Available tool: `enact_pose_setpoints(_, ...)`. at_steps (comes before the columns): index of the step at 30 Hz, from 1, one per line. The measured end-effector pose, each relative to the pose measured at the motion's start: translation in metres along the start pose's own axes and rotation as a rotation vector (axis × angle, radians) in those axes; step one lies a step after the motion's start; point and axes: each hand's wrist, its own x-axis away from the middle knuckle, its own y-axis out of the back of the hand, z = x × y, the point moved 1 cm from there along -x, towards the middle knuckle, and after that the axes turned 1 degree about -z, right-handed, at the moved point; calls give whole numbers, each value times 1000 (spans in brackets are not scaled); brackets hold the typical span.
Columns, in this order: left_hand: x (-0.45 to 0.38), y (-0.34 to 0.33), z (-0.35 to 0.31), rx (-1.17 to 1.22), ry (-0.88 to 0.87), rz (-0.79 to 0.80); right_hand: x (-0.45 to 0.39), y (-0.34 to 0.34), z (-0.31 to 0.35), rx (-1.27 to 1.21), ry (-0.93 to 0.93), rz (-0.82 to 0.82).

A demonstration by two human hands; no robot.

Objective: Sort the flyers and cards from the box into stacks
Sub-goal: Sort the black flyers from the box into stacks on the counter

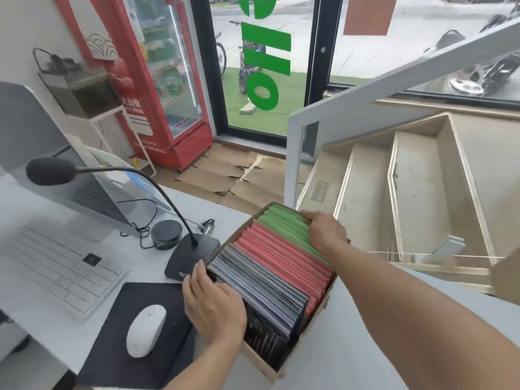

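Microphone base apparently touching box.

Reception or service counter of a street-front shop. A white worktop carries a gooseneck desk microphone, a monitor, a white keyboard and a mouse on a black mat. Beside the glass entrance door, which bears large green lettering, stands a red glass-fronted drinks cooler. Parked bicycles show outside. Steps descend at right.
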Motion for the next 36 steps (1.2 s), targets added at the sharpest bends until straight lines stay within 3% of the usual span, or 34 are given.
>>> enact_pose_setpoints(4, -3, -2, 2, -202, -256, 44, 20, 0, 3, 112, 110, -11)
enact_pose_setpoints(7, -5, -2, 6, -280, -403, 126, 48, -2, 9, 29, 74, -32)
enact_pose_setpoints(11, -11, 6, 8, -253, -446, 135, 119, -10, 32, -158, 80, -6)
enact_pose_setpoints(14, -43, 17, 17, -175, -621, 126, 178, -17, 42, -161, 28, -71)
enact_pose_setpoints(18, -95, 19, 11, -68, -863, 228, 221, -32, 50, -138, -135, -80)
enact_pose_setpoints(20, -102, 12, 6, -73, -931, 354, 229, -40, 57, -199, -185, -104)
enact_pose_setpoints(23, -103, 3, 8, -84, -891, 646, 232, -50, 62, -247, -218, -175)
enact_pose_setpoints(25, -104, 2, 10, -75, -860, 724, 231, -56, 60, -218, -226, -212)
enact_pose_setpoints(36, -65, 10, 12, -54, -708, 636, 207, -35, 20, -216, -72, -116)
